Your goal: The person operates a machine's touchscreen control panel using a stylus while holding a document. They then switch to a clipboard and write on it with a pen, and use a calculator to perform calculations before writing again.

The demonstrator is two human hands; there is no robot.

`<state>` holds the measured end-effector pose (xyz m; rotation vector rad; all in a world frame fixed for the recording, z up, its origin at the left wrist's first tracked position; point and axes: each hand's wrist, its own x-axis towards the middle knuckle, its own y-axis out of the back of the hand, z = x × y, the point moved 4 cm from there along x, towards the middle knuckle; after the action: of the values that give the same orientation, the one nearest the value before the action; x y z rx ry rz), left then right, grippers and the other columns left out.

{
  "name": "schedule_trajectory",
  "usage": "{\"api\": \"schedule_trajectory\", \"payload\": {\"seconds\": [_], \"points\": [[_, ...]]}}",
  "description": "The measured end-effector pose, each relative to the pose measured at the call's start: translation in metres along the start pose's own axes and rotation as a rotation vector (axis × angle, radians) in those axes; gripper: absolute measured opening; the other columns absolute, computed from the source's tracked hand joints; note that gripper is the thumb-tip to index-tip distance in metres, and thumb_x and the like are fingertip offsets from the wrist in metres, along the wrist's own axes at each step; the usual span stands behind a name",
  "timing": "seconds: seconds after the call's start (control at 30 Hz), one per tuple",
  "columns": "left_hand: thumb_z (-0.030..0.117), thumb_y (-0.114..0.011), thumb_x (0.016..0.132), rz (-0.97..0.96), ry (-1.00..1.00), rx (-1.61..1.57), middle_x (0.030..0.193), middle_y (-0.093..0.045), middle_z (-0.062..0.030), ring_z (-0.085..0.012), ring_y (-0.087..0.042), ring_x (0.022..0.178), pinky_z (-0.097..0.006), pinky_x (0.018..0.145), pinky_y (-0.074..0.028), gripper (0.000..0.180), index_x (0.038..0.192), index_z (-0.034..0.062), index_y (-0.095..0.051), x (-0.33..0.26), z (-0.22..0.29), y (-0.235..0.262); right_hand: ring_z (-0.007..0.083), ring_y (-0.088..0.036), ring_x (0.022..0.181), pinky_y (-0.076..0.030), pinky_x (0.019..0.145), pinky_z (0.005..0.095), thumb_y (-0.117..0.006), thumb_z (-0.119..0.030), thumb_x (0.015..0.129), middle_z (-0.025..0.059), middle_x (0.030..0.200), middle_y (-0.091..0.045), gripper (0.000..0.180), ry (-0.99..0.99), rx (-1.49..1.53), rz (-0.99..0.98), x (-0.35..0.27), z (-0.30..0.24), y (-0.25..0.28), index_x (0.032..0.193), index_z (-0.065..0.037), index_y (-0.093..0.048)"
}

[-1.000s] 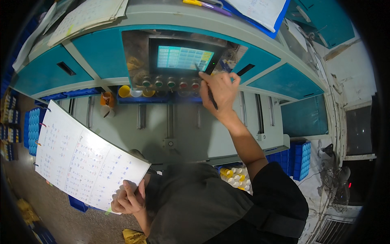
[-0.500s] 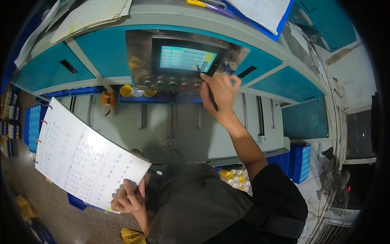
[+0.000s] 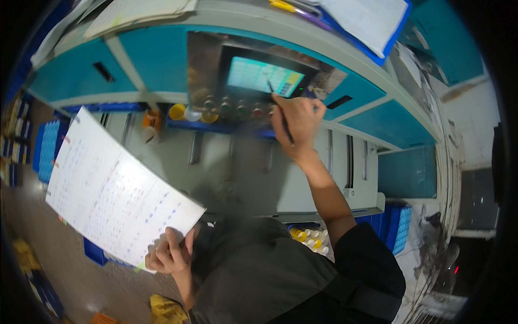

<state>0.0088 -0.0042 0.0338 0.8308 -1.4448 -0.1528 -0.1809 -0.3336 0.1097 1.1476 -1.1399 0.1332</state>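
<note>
My left hand (image 3: 171,254) grips the lower right corner of a ring-bound notebook (image 3: 118,194), whose white pages carry handwritten columns. The notebook lies tilted in front of me on the left. My right hand (image 3: 301,127) is raised to a machine's control panel, its fingers closed on a dark slim pen (image 3: 290,134). The pen's tip is over the middle of a lit touchscreen (image 3: 253,73); whether it touches the glass I cannot tell. Below the screen runs a row of round push buttons (image 3: 241,107), the rightmost partly behind my right hand.
Yellow and white cups (image 3: 192,114) stand in a blue tray under the panel, beside an orange container (image 3: 152,120). A blue clipboard (image 3: 382,53) and loose papers (image 3: 141,13) lie on the machine's top. Low on the right are white and yellow cylinders (image 3: 310,238) and blue trays (image 3: 398,229).
The whole view has shifted, so the panel appears further right. On the screen, the pen's tip has moved from near the lower edge up and left toward the middle. Both grips stay.
</note>
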Motion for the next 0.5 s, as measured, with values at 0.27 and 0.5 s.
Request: {"api": "schedule_trajectory", "payload": {"seconds": [0.27, 0.5], "points": [[0.073, -0.079, 0.075, -0.056, -0.007, 0.085, 0.085, -0.051, 0.0031, -0.0230, -0.047, 0.087, -0.042, 0.086, -0.038, 0.067, 0.114, 0.0184, -0.078, -0.003, 0.000, 0.000, 0.0168, -0.061, 0.080, -0.032, 0.089, 0.0374, -0.073, -0.008, 0.088, 0.0000, 0.081, -0.066, 0.025, 0.069, -0.016, 0.012, -0.012, -0.002, -0.005, 0.112, -0.009, -0.077], [0.067, -0.070, 0.088, -0.040, 0.013, 0.074, 0.089, -0.052, 0.0059, -0.0171, -0.043, 0.087, -0.034, 0.085, -0.035, 0.046, 0.110, 0.0275, -0.080, 0.012, 0.002, 0.000, 0.0165, -0.062, 0.080, -0.033, 0.088, 0.0368, -0.074, -0.008, 0.086, 0.0008, 0.083, -0.068, 0.024, 0.066, -0.003, 0.004, -0.015, -0.004, -0.004, 0.110, -0.008, -0.077]]}}
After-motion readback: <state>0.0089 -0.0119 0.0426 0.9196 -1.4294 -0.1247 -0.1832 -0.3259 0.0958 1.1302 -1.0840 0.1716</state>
